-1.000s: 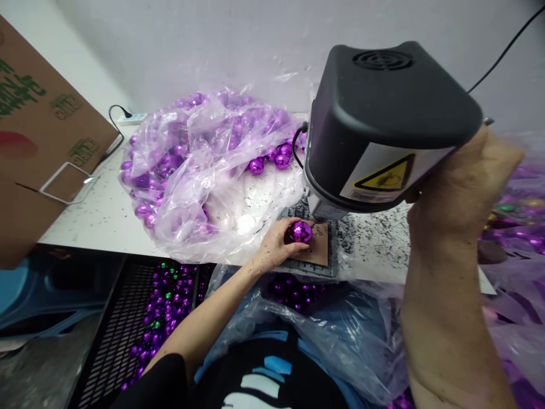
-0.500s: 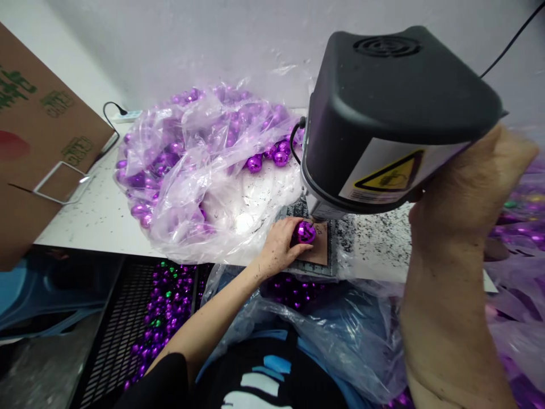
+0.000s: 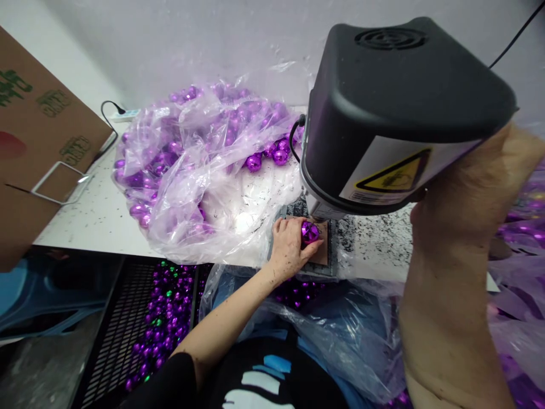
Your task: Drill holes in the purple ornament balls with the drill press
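My left hand point(image 3: 290, 244) has its fingers and thumb closed round a shiny purple mirror ball point(image 3: 310, 232). It holds the ball over a piece of brown cardboard point(image 3: 322, 254) on a dark plate point(image 3: 331, 270), right below the head of a black machine point(image 3: 409, 85). A yellow warning label point(image 3: 394, 177) is on the machine's casing. My right hand point(image 3: 506, 153) is raised at the right side of the machine; its fingers are hidden behind the casing, and what they touch cannot be made out.
Many purple mirror balls point(image 3: 254, 162) lie by clear plastic film point(image 3: 187, 187) on the white table point(image 3: 102, 221). A cardboard box point(image 3: 51, 170) stands at left. Below is a black crate point(image 3: 111, 329) of purple and green balls. Dark flakes point(image 3: 374, 236) dot the tabletop.
My left hand has shifted slightly right with the ball, and the ball's visible face has turned. My right hand has moved a little to the right and down.
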The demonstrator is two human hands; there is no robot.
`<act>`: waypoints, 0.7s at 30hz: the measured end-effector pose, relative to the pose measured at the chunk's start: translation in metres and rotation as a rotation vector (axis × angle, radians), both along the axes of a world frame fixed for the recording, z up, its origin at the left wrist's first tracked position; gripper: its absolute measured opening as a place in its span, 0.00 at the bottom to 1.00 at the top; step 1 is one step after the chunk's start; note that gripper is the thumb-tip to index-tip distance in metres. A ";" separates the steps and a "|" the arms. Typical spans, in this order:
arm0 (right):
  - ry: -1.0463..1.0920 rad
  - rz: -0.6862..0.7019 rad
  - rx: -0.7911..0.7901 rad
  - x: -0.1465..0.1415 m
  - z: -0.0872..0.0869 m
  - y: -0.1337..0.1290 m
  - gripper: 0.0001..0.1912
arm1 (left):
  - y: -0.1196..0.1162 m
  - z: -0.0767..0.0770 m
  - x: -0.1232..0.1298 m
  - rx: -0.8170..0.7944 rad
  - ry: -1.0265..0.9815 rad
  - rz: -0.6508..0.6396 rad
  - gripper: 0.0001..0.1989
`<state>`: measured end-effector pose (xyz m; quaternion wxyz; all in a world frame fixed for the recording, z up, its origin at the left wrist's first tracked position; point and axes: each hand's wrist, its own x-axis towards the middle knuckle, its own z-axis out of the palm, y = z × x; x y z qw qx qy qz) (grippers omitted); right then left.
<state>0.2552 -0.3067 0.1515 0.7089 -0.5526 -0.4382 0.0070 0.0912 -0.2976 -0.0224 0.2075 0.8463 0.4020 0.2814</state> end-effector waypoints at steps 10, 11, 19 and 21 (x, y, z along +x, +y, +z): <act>-0.240 -0.241 0.042 -0.021 -0.036 -0.046 0.15 | 0.000 -0.006 0.002 0.025 -0.029 0.017 0.19; -0.254 -0.261 0.050 -0.023 -0.045 -0.053 0.13 | 0.000 -0.006 0.002 0.026 -0.032 0.020 0.19; -0.283 -0.169 0.096 -0.027 -0.076 -0.064 0.13 | 0.000 -0.008 0.002 0.038 -0.038 0.020 0.20; -0.288 -0.161 0.125 -0.028 -0.078 -0.062 0.13 | 0.000 -0.007 0.002 0.034 -0.028 0.024 0.20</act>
